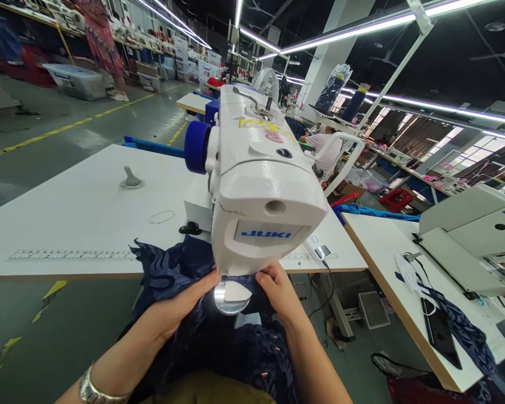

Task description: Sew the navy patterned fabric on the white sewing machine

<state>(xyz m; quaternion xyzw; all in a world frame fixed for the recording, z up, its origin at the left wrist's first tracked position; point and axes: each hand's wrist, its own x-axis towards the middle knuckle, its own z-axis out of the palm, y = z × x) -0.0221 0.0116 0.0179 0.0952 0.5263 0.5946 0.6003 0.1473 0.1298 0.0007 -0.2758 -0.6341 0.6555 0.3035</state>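
Note:
A white JUKI sewing machine (273, 196) stands directly in front of me, its head hiding the needle area. Navy lace fabric (172, 264) bunches at the left of the head and drapes down over my lap. My left hand (189, 297) grips this fabric at the machine's left side, thumb towards the head and the other fingers mostly hidden. On the right side, my right hand (275, 285) has its fingers curled closed on the fabric close under the head. A round shiny metal disc (231, 297) shows between my hands, below the head.
The white sewing table (88, 224) has a printed ruler along its front edge. A grey hook-shaped piece (130, 177) and a thread loop (162, 216) lie on it. At right, another table carries a second machine (471, 241), a phone (440, 331) and navy lace. People are in the background.

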